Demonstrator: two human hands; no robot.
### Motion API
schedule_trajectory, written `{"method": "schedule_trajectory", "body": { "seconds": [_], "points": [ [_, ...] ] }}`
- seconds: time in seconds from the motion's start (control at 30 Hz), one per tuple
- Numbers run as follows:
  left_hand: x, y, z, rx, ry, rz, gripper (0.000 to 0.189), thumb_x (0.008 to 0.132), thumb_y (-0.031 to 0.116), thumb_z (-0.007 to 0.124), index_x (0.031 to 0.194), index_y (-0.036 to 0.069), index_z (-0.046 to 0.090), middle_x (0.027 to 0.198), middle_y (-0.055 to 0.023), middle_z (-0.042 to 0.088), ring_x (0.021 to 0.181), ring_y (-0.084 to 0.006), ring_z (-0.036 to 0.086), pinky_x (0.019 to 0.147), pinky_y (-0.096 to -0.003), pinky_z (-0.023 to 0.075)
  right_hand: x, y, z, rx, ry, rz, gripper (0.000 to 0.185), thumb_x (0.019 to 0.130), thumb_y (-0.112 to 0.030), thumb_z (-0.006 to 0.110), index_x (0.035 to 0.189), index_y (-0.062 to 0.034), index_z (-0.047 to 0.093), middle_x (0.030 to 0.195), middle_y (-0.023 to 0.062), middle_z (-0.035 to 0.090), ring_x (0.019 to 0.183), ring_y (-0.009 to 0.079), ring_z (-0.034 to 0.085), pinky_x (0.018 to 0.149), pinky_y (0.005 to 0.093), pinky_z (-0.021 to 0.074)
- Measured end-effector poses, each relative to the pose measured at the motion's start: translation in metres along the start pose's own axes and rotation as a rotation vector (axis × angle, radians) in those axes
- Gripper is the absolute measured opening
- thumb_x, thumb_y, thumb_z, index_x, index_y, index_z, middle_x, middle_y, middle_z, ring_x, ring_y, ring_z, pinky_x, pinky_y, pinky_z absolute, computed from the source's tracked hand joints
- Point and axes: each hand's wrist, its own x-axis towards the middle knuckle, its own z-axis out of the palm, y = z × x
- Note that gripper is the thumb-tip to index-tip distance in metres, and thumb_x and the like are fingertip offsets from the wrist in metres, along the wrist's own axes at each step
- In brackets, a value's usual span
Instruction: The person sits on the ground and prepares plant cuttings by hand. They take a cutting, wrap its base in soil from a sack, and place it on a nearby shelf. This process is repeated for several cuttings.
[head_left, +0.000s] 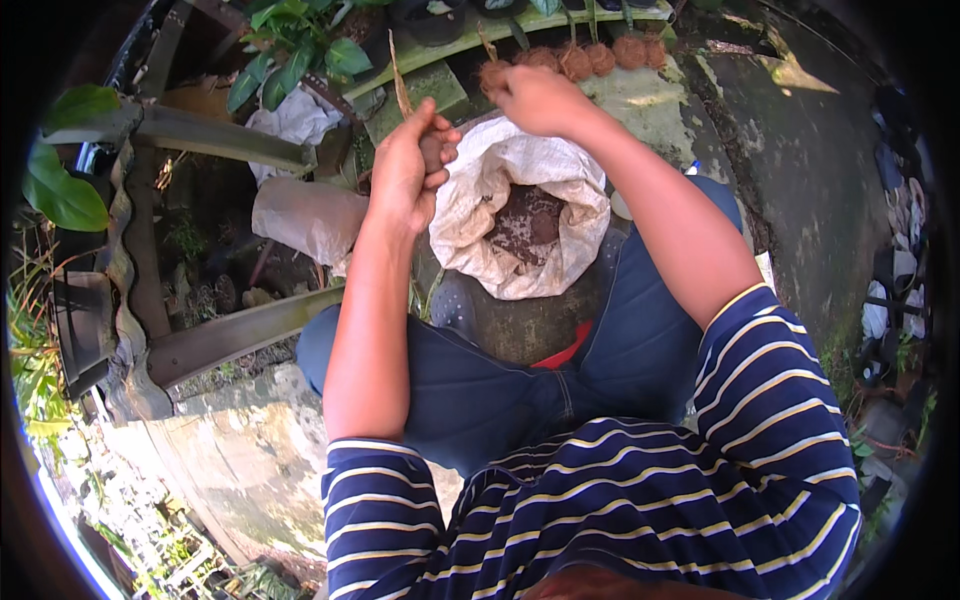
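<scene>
My right hand (546, 101) reaches past the woven sack, with its fingers on a brown coir-fibre ball (491, 77). The fingers partly cover this ball, and a dry brown leaf (487, 41) sticks up from it. To the left of the sack, my left hand (412, 169) is raised with curled fingers. A long dried leaf (400, 79) rises from behind its thumb; whether the hand grips it is hidden. Between my feet stands the white woven sack (480, 266), its rim rolled down around dark crumbly soil (529, 225).
Several coir balls (600, 58) with upright leaves line a green ledge (420, 56) ahead. Potted leafy plants (300, 56) stand at upper left. Left of me are a wooden frame (240, 334) and a pale bag (307, 217). A pen (692, 168) lies by my right knee.
</scene>
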Motion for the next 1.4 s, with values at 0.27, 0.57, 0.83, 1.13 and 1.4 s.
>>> {"method": "schedule_trajectory", "body": {
  "seconds": [0.27,0.57,0.83,1.13,1.4],
  "points": [
    [-0.071,0.009,-0.019,0.183,0.107,0.055,0.042,0.104,0.045,0.065,0.080,0.011,0.060,0.066,0.0024,0.053,0.057,-0.0085,0.047,0.047,-0.0246,0.0270,-0.020,0.004,0.155,-0.363,-1.016,-0.018,0.036,0.097,-0.030,0.065,0.111,0.0005,0.077,0.110,0.0230,0.076,0.098,0.0300,0.076,0.088,0.0468,0.0596],
    [-0.110,0.000,-0.050,0.226,0.061,0.146,0.048,0.103,0.041,0.066,0.081,-0.001,0.069,0.068,-0.0050,0.065,0.062,-0.0120,0.062,0.060,-0.0291,0.0512,-0.090,0.102,0.270,-0.694,-0.518,-0.102,0.034,0.095,-0.016,0.062,0.128,-0.0059,0.064,0.137,0.0213,0.058,0.131,0.0384,0.055,0.105,0.0519,0.0473],
    [-0.137,-0.027,-0.090,0.350,0.046,0.097,0.040,0.102,0.037,0.064,0.104,-0.002,0.073,0.084,-0.0105,0.073,0.074,-0.0149,0.067,0.071,-0.0323,0.0523,-0.131,0.137,0.277,-0.747,-0.377,-0.115,0.035,0.094,-0.013,0.062,0.128,-0.0048,0.056,0.125,0.0211,0.061,0.120,0.0407,0.058,0.104,0.0524,0.0460],
    [-0.137,-0.043,-0.088,0.305,0.048,0.091,0.030,0.095,0.029,0.070,0.112,0.003,0.070,0.088,-0.0068,0.070,0.077,-0.0151,0.065,0.073,-0.0312,0.0507,-0.119,0.104,0.219,-0.086,-0.306,0.160,0.075,0.087,-0.032,0.081,0.143,0.0060,0.050,0.127,0.0261,0.070,0.112,0.0373,0.070,0.094,0.0459,0.0554],
    [-0.113,-0.066,-0.082,0.396,0.323,0.214,0.044,0.089,0.027,0.078,0.123,0.000,0.072,0.099,-0.0150,0.075,0.089,-0.0213,0.069,0.083,-0.0357,0.0542,-0.082,-0.023,0.103,0.628,-0.569,0.170,0.051,0.105,-0.039,0.065,0.131,0.0039,0.062,0.111,0.0085,0.072,0.079,0.0154,0.069,0.075,0.0319,0.0558]
  ]
}}
